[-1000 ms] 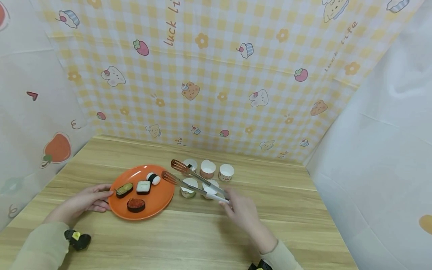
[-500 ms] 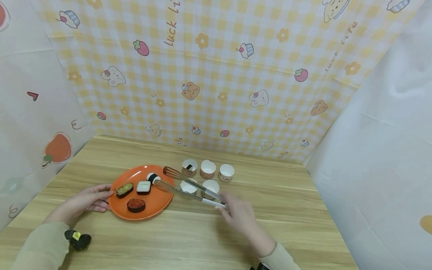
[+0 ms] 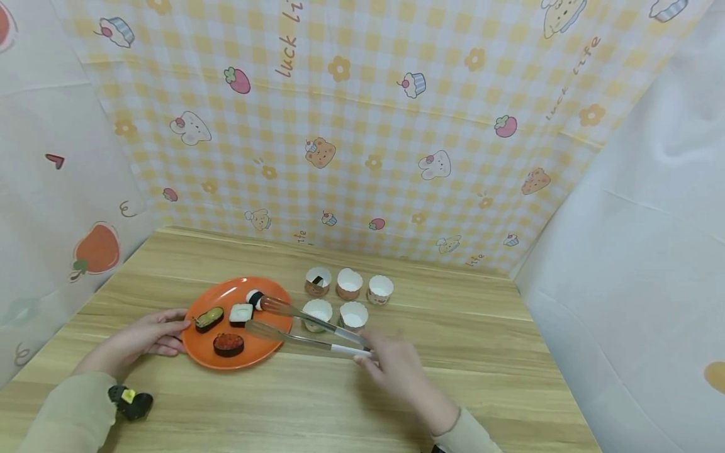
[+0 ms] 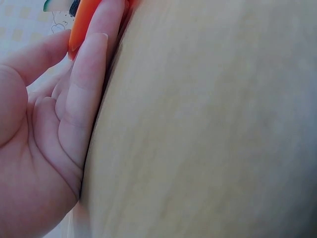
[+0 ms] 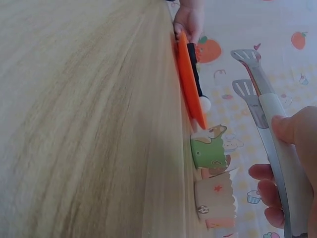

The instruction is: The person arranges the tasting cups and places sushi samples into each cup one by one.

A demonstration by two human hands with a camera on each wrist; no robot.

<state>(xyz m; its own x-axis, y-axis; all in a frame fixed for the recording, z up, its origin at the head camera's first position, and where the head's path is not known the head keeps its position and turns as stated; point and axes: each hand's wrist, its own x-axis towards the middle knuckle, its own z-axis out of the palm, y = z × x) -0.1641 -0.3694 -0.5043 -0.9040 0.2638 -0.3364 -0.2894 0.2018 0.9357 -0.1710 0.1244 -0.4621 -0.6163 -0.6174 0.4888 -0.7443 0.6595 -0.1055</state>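
An orange plate (image 3: 262,350) lies at the left of the table, bearing several toy sushi pieces: a white one with a black band (image 3: 255,298), a square white one (image 3: 240,313), a red roe roll (image 3: 229,344) and a golden-topped roll (image 3: 209,319). At its left rim my left hand (image 3: 148,333) grips the plate, thumb against the edge and fingers low by the table. My right hand (image 3: 398,370) holds tongs (image 5: 290,178) by the white handles. The tongs' arms are spread, tips over the plate's right side, overlapping the banded and square sushi in the head view.
Several paper cups stand right of the plate in two rows. The back left cup (image 3: 317,290) has a small black-and-white piece inside; the front left cup (image 3: 318,309) sits near the tongs. A checked cloth (image 3: 368,126) hangs behind the wooden table (image 3: 272,415).
My right hand has moved slightly left and nearer, bringing the tongs' tips from over the cups to over the plate. My left hand and the plate stay in place.
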